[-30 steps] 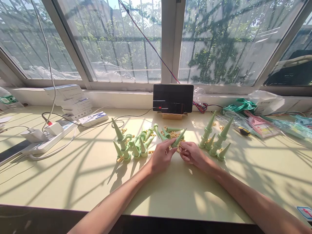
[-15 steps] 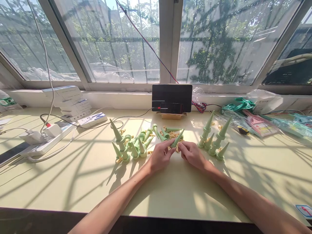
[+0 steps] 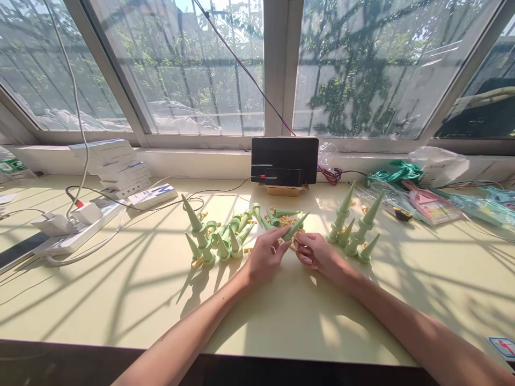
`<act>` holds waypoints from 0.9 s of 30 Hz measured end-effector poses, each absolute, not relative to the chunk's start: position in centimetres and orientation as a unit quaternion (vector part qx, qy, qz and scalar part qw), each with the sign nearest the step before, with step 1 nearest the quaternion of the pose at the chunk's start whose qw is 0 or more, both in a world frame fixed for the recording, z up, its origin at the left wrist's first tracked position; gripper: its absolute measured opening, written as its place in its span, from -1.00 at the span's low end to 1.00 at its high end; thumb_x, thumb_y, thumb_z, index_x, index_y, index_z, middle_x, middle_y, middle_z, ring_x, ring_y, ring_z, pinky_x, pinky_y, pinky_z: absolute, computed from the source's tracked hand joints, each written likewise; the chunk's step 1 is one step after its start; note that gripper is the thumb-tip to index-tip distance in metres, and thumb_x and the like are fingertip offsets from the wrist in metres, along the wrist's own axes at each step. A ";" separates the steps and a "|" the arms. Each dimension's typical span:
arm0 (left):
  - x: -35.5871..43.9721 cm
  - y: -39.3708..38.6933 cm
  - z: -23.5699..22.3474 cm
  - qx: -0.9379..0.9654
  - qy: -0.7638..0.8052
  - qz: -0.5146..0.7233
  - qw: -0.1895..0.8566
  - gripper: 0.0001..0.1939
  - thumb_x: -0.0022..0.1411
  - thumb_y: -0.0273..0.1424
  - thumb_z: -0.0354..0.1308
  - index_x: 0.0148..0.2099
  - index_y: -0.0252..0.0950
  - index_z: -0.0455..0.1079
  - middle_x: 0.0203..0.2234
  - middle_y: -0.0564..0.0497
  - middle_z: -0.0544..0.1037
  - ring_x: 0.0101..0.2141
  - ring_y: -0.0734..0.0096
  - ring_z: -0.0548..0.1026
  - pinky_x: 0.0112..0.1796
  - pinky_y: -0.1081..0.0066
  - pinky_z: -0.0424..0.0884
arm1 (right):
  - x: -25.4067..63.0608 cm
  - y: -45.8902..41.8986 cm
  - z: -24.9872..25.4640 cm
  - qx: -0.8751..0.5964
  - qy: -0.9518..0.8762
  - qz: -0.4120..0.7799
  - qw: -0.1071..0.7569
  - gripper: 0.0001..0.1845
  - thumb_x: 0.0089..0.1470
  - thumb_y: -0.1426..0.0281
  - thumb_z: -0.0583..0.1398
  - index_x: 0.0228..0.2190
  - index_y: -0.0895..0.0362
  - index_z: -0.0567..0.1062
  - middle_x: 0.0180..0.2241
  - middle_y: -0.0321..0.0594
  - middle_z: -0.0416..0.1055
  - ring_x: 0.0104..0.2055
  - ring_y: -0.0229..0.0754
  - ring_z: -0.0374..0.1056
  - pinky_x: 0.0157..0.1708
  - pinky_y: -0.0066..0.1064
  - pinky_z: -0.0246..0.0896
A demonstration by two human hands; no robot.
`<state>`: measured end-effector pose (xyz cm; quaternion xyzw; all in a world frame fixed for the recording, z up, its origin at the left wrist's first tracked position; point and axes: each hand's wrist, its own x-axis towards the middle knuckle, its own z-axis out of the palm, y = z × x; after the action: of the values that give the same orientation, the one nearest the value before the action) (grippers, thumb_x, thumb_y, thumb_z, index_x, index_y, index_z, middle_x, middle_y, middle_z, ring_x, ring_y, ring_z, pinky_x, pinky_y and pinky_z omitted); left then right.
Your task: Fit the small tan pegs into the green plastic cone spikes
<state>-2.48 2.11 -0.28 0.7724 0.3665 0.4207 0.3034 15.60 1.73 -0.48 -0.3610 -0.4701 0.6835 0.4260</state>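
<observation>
Between the thumb and fingers of my left hand (image 3: 266, 252) is a green plastic watering spike (image 3: 296, 226), its point tilted up to the right. My right hand (image 3: 317, 253) is closed in a pinch right beside the spike's wide end. A small tan valve piece (image 3: 296, 239) shows at those fingertips, partly covered by them. Behind my hands lie loose green spikes (image 3: 285, 213) and a pile of tan valve pieces (image 3: 286, 220).
Upright green spikes stand in a group on the left (image 3: 197, 230) and another on the right (image 3: 357, 228). A tablet (image 3: 285, 153) with a phone (image 3: 284, 177) before it leans at the back. Left are a power strip (image 3: 80, 236) and white boxes (image 3: 120, 169); right, plastic bags (image 3: 432, 201).
The spike in my left hand has tilted further right. My right hand has turned slightly, its fingers still close to the spike's wide end.
</observation>
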 end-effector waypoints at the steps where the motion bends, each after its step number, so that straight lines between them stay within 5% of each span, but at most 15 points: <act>1: -2.5 2.1 -0.3 0.774 0.366 0.421 0.299 -0.55 0.36 -0.32 0.09 0.25 -0.28 0.37 -0.21 -0.08 0.52 -0.43 0.53 0.41 -0.44 0.51 0.42 | 15.5 1.8 -0.6 -0.364 -0.479 0.671 0.433 -0.52 0.09 0.01 0.26 -0.56 0.13 0.33 -0.68 -0.50 -0.08 -0.71 -0.40 -0.02 -0.76 -0.54 -0.22; 14: -2.6 2.4 -0.4 0.781 0.372 0.424 0.269 -0.57 0.32 -0.32 0.13 0.19 -0.35 0.42 -0.30 -0.06 0.56 -0.54 0.58 0.37 -0.50 0.52 0.39 | 15.6 1.5 -0.9 -0.475 -0.715 0.252 0.447 -0.55 0.28 0.14 0.03 -0.57 0.11 0.30 -0.67 -0.37 0.12 -0.59 -0.30 0.02 -0.53 -0.41 -0.02; 27: -2.6 2.4 -0.6 0.777 0.367 0.424 0.286 -0.57 0.34 -0.31 0.09 0.21 -0.29 0.41 -0.25 -0.07 0.55 -0.46 0.54 0.44 -0.46 0.51 0.44 | 15.4 1.6 -0.6 -0.388 -0.476 0.662 0.430 -0.51 0.03 -0.01 0.28 -0.54 0.13 0.34 -0.69 -0.51 -0.06 -0.69 -0.40 -0.02 -0.75 -0.56 -0.20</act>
<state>-2.61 2.44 -0.60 0.7769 0.3671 0.4244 0.2856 15.42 1.60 -0.56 -0.3876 -0.4760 0.6620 0.4300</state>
